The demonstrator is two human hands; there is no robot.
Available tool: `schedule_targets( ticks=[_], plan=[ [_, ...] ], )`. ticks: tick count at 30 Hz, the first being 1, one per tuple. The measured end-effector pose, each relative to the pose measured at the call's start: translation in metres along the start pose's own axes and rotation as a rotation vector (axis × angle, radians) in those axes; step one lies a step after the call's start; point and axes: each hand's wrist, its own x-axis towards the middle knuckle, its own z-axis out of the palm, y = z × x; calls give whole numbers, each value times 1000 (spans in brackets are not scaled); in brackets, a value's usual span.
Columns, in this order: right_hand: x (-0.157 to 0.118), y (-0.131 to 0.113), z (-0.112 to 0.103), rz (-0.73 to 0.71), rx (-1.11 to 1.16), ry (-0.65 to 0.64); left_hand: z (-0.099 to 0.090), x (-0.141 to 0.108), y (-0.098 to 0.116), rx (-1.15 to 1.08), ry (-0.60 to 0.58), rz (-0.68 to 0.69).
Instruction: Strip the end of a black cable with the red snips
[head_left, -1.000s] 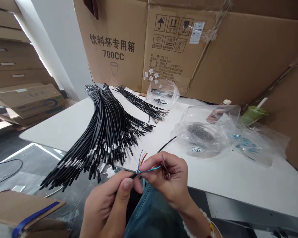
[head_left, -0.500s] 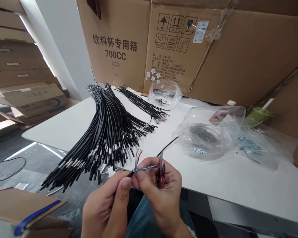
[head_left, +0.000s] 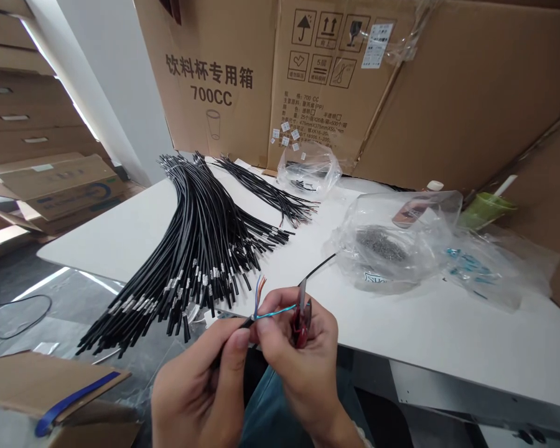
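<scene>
My left hand (head_left: 210, 379) pinches a black cable (head_left: 247, 323) close to its stripped end. Orange and blue wires (head_left: 259, 295) stick up from that end, while a light-blue twisted wire (head_left: 277, 311) runs across to the right. My right hand (head_left: 303, 367) is closed around small red-handled scissors (head_left: 302, 323), blades pointing up. Its thumb and forefinger also press at the base of the light-blue wire. Behind the right hand, a length of black cable (head_left: 320, 267) reaches back over the table.
A big bundle of black cables (head_left: 200, 218) hangs over the white table's (head_left: 107, 230) near edge. Farther back lie a smaller cable bundle (head_left: 266, 190) and clear plastic bags (head_left: 378, 274) of small parts. A green cup (head_left: 485, 211) stands right; a large cardboard box (head_left: 224, 37) walls the back.
The view has shifted slightly. Both hands keep their grip on the cable and scissors; the light-blue wire's tip now lies up against the scissors.
</scene>
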Motion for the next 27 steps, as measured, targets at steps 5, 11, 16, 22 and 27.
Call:
schedule_targets(
  ticks=[5, 11, 16, 22, 27],
  plan=[
    [-2, 1, 2, 78, 45, 99, 10, -7, -6, 135, 178, 138],
    [-10, -5, 8, 158, 73, 111, 14, -10, -11, 200, 283, 82],
    [-18, -2, -5, -7, 41, 180, 8, -4, 0, 4, 195, -124],
    [-6, -8, -18, -67, -56, 133, 3, -4, -8, -191, -5, -295],
    [3, -10, -12, -43, -29, -48, -1, -6, -15, -299, -28, -355]
  ],
)
